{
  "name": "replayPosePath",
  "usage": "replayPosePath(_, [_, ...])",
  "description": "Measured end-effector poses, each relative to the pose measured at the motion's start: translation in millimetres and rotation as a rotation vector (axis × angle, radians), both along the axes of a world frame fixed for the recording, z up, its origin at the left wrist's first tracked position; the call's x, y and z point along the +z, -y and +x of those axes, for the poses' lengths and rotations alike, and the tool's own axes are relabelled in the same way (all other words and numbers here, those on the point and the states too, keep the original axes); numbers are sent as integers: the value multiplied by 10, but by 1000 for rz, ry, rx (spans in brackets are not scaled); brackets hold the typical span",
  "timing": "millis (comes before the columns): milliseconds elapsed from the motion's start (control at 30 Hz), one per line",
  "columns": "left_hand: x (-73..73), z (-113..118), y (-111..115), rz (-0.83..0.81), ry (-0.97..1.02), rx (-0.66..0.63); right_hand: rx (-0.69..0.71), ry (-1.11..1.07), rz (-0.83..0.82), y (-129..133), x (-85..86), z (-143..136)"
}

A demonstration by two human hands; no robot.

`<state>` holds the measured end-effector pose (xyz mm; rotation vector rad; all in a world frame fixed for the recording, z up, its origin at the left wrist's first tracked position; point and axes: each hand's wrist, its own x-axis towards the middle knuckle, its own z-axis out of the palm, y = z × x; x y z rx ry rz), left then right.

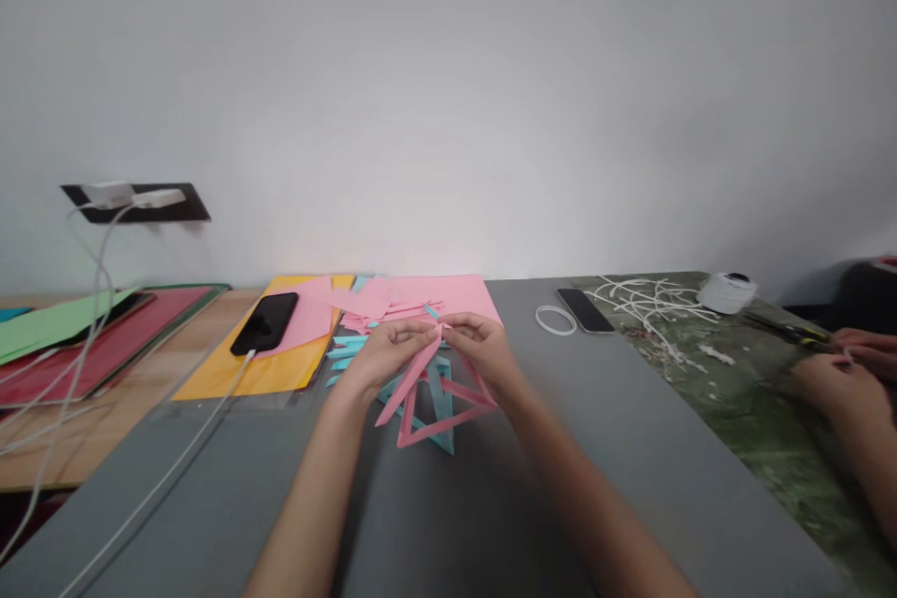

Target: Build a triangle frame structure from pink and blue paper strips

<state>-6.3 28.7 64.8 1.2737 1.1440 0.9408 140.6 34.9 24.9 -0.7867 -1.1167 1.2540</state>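
Both hands meet above the middle of the grey table, pinching the top of a folded-paper chain. Pink strips (448, 425) of it hang below my fingers in angular loops, joined with light blue strips (440, 383). My left hand (389, 350) is closed with thumb and fingertips on the pink paper near its upper joint. Close against it, my right hand (483, 346) grips the same pink paper from the other side. A small blue tip shows above the fingertips. Just behind the hands lie a pile of pink strips (375, 310) and several folded blue strips (342, 350).
A charging black phone (266, 322) lies on yellow and pink sheets at the left. To the right are a white ring (556, 320), another phone (585, 310) and loose white cords (645, 299). Another person's hands (841, 378) work with a tool at the far right.
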Motion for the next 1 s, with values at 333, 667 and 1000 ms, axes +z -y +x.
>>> replayPosePath(333, [-108,17,-46,118,-67,53,-48,49,8,-14,38,61])
replayPosePath(667, [-119,35,-47,172,-88,63,-160,257,137,51,104,66])
replayPosePath(1000, [-131,39,-55,160,-46,48,-104,214,99,-3,55,104])
